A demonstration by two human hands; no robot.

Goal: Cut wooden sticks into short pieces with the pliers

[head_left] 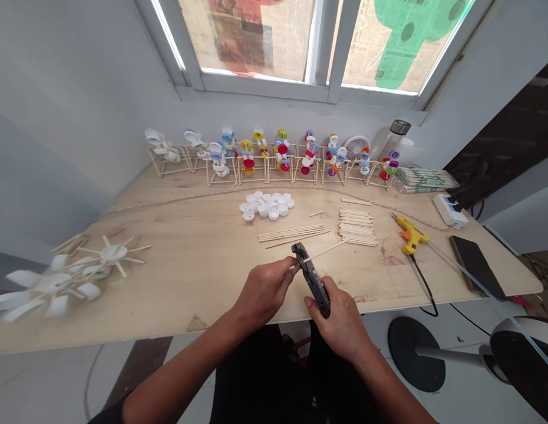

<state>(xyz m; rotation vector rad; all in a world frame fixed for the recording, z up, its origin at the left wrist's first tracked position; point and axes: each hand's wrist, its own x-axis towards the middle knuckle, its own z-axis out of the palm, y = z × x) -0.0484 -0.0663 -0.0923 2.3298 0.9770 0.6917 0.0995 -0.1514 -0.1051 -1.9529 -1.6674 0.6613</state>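
My right hand (342, 321) is wrapped around the handles of dark pliers (317, 285), whose head points up and to the left over the front of the table. Across the jaws lies a thin wooden stick (329, 250), its far end reaching toward a stack of short cut sticks (356, 227). My left hand (267, 288) pinches the stick's near end, close beside the jaws; the fingertips are partly hidden. Several longer sticks (294, 233) lie just beyond the pliers, and a pile of white bottle caps (267, 206) is behind them.
Stick frames with colourful cap wheels (280, 156) line the wall. Left are white wheel pieces (57, 284). Right are a yellow glue gun (411, 234), phone (477, 265), power strip (449, 211) and bagged sticks (426, 179). A cord (203, 195) crosses the table (168, 265).
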